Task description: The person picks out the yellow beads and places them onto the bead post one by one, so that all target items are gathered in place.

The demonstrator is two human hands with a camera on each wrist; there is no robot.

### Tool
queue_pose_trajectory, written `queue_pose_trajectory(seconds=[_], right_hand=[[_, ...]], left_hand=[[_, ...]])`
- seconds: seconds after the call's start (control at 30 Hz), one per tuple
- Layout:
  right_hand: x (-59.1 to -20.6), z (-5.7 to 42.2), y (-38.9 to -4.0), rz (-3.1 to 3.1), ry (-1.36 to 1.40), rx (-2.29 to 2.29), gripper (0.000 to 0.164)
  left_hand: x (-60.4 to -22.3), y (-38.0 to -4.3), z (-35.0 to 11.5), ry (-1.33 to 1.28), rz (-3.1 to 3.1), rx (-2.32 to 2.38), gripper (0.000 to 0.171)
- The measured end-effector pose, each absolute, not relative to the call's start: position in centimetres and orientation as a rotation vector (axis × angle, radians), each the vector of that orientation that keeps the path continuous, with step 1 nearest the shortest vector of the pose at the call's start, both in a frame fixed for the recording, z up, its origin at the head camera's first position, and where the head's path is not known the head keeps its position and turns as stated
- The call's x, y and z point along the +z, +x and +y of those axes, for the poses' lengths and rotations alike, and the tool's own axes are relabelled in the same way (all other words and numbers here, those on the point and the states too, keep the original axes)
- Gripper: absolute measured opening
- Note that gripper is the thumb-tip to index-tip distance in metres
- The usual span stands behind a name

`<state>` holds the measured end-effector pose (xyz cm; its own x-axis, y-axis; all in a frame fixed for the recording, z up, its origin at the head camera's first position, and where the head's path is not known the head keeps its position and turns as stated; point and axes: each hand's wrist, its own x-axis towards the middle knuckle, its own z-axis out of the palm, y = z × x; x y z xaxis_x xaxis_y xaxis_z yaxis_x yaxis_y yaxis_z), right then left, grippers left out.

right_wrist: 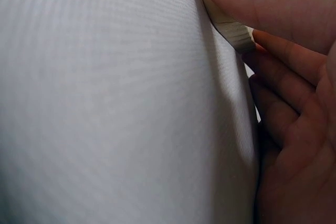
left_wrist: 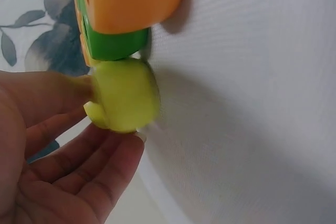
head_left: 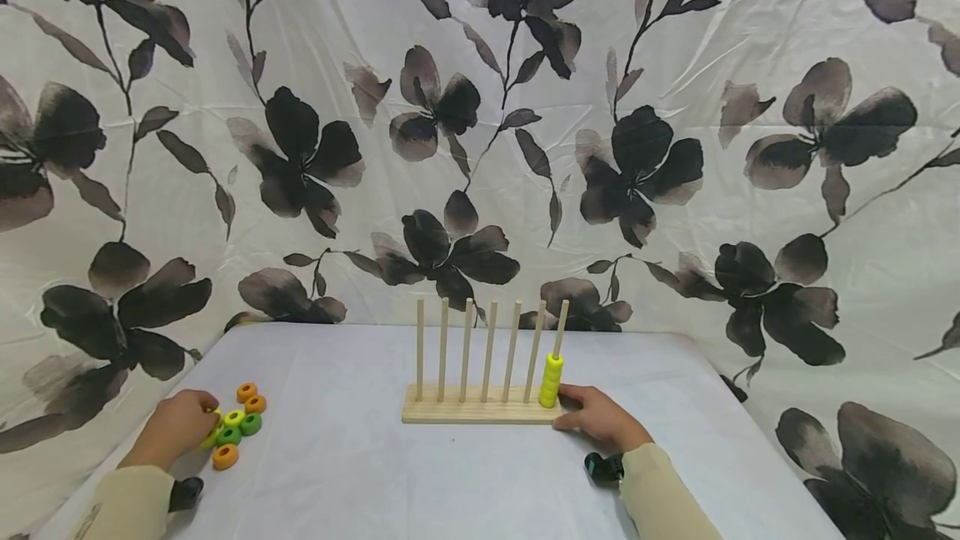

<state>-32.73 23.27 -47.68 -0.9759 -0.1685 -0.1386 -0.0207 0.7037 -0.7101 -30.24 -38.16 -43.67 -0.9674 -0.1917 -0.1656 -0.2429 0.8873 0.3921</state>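
Observation:
At the left of the table my left hand (head_left: pixel 174 430) pinches a yellow ring bead (left_wrist: pixel 128 95) between thumb and fingers, low over the white cloth. Beside it lie green beads (head_left: pixel 228 436), another yellow bead (head_left: pixel 234 418) and orange beads (head_left: pixel 225 457). Toward the right, a wooden peg stand (head_left: pixel 480 413) carries a row of several upright pegs. Yellow beads (head_left: pixel 551 382) are stacked on its rightmost peg. My right hand (head_left: pixel 603 417) grips the right end of the stand's base (right_wrist: pixel 236 35), thumb in front and fingers behind.
A white cloth covers the table (head_left: pixel 330 440). Behind its far edge hangs a floral curtain (head_left: pixel 480 148). Two orange beads (head_left: pixel 251 397) lie at the back of the bead group. Dark wrist cameras (head_left: pixel 603 467) are strapped at both sleeves.

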Motion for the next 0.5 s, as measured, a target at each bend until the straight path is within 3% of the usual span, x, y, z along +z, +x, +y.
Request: queue_pose_trajectory(seconds=[0.5], right_hand=[[-48.1, 23.4, -32.9, 2.733, -0.158, -1.132, 0.074]], left_hand=[[-42.4, -30.3, -37.0, -0.231, 3.018, 0.649, 0.045]])
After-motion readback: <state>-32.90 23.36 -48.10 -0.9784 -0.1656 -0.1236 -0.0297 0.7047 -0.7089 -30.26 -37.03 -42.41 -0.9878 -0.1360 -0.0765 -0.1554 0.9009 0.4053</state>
